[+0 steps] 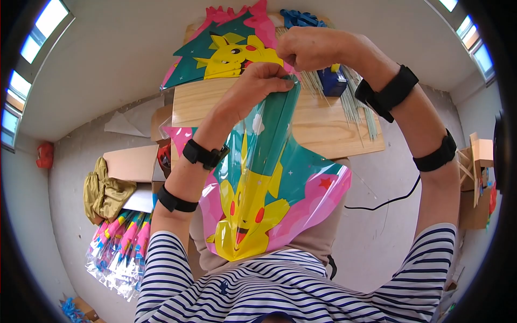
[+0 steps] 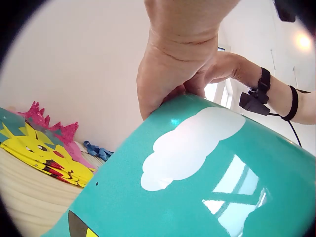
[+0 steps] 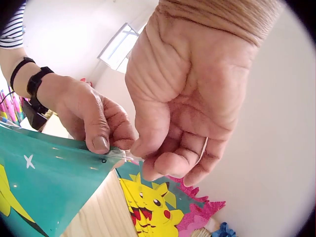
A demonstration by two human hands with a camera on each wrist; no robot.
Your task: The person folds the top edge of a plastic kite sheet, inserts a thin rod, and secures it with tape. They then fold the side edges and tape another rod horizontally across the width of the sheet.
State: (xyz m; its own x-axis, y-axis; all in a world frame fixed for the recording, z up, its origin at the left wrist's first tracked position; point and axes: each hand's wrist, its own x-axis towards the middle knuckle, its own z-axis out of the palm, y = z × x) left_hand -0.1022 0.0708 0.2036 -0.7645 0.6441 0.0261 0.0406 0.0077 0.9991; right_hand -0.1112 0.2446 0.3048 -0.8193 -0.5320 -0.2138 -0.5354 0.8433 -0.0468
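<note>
A glossy teal, pink and yellow foil piece with a cartoon character [image 1: 253,210] runs from the lap up to the table, its upper end narrowed. My left hand [image 1: 257,86] grips that end, thumb on top; in the left wrist view a white cloud print [image 2: 192,148] lies below the fingers. Close beside it, my right hand [image 1: 318,48] has curled fingers. The right wrist view has its thumb and index finger near the clear tip [image 3: 118,155], with a thin white strand [image 3: 203,149] across the other fingers. What the fingertips pinch is partly hidden.
Stacked foil pieces [image 1: 226,54] lie at the table's far left. Thin sticks [image 1: 353,99], a dark blue box [image 1: 333,82] and blue ribbon [image 1: 301,19] are at the right and back. Cartons [image 1: 129,164] and wrapped foils [image 1: 121,247] stand at left.
</note>
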